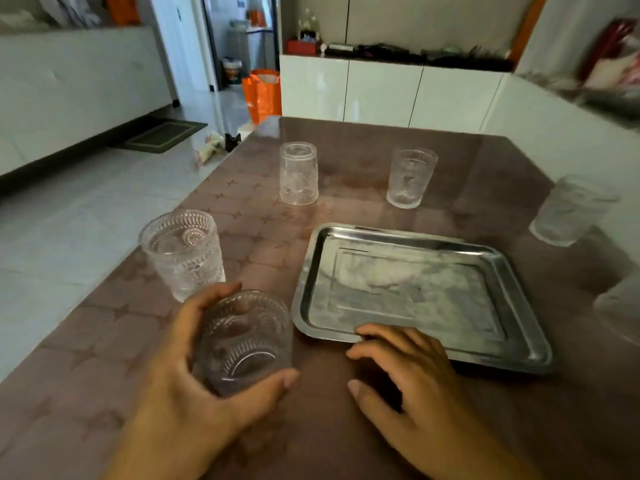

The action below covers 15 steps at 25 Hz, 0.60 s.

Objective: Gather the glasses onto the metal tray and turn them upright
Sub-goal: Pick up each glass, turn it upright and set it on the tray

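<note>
The metal tray [498, 271] lies bare on the brown table, right of centre. My left hand [180, 382] is wrapped around a patterned clear glass [242, 341] just left of the tray's near corner. My right hand [412, 372] hovers with fingers spread by the tray's near edge, holding nothing. A second glass [183, 251] stands at the left edge of the table. Two more glasses [298, 174] [410, 178] stand beyond the tray; the left one is upside down. Blurred glasses [568, 209] [620, 306] sit to the right of the tray.
The table edge [104, 292] runs diagonally at the left, with tiled floor below it. White cabinets [381, 91] stand behind the table, and an orange bag [263, 95] sits on the floor past the far corner.
</note>
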Each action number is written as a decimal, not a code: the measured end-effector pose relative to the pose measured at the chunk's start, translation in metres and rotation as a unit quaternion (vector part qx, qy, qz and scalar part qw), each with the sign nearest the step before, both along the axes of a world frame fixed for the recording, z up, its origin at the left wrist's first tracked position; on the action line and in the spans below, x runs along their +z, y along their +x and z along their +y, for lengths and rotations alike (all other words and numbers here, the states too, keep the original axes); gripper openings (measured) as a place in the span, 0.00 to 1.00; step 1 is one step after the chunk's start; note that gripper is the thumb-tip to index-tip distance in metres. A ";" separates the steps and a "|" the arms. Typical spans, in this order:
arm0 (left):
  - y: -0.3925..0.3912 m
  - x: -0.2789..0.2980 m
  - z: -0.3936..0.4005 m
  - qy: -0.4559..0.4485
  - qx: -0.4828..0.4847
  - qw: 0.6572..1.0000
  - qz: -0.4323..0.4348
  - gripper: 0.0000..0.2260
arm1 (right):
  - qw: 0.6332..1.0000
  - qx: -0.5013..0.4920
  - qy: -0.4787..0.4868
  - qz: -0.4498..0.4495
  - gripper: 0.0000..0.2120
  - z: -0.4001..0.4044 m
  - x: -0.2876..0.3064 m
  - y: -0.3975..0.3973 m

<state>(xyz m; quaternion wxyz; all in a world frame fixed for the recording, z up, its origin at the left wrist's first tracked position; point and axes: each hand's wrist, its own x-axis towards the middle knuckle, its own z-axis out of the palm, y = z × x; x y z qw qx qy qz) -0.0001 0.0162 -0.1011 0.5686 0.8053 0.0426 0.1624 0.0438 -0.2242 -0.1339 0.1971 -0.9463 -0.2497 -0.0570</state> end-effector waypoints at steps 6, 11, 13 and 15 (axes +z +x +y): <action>-0.009 0.033 -0.011 -0.059 -0.012 0.995 -0.082 0.38 | 0.970 -0.046 0.239 -0.017 0.10 0.014 0.041 -0.035; -0.002 0.057 -0.052 -0.073 -0.185 0.964 -0.176 0.37 | 0.570 -0.013 0.624 0.534 0.38 0.035 0.075 -0.042; 0.009 0.057 -0.055 -0.094 -0.290 0.945 -0.120 0.36 | 0.508 -0.030 0.694 0.509 0.35 0.027 0.078 -0.032; 0.025 0.050 -0.050 -0.094 -0.321 0.940 -0.066 0.28 | 0.516 -0.066 0.724 0.454 0.34 0.015 0.077 -0.015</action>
